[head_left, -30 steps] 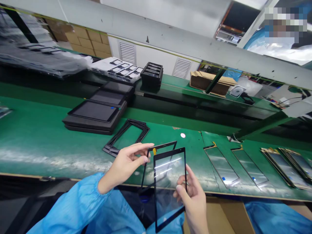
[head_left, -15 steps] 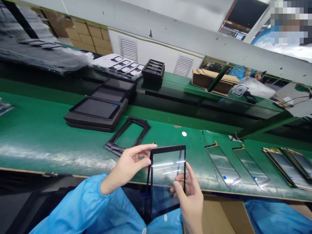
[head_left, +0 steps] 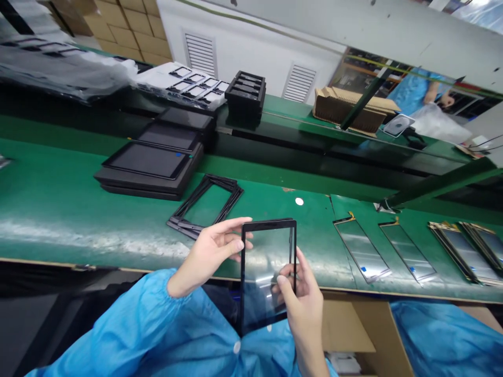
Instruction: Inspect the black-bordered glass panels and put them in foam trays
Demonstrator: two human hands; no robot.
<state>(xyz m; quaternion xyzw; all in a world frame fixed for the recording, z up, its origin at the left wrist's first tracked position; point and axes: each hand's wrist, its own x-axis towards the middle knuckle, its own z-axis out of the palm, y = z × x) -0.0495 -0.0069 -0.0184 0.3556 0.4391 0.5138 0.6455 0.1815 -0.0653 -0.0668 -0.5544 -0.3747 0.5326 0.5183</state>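
Both of my hands hold a tablet touch panel (head_left: pixel 264 262), see-through glass with a black border, upright above the front edge of the bench. My left hand (head_left: pixel 214 254) pinches its upper left edge between thumb and fingers. Lower on the right edge, my right hand (head_left: pixel 304 298) grips it, thumb in front and fingers showing through the glass. Just beyond my left hand lies a loose stack of black rectangular frames (head_left: pixel 183 226). To the right, two glass panels (head_left: pixel 362 250) with small blue stickers and orange flex tails lie flat.
Dark screens rest on black foam trays (head_left: pixel 141 186) at the left. Further stacks of panels (head_left: pixel 456 251) lie far right. A shelf behind holds a black box (head_left: pixel 245 94) and cardboard dividers (head_left: pixel 346 112). Below the bench edge stands an open carton (head_left: pixel 377 335). A person (head_left: pixel 416 91) in blue works beyond.
The camera view has tilted, so the bench sits higher in the picture. The panel's tilt has altered slightly and the light reflections on its glass have moved down. Both hands keep their hold.
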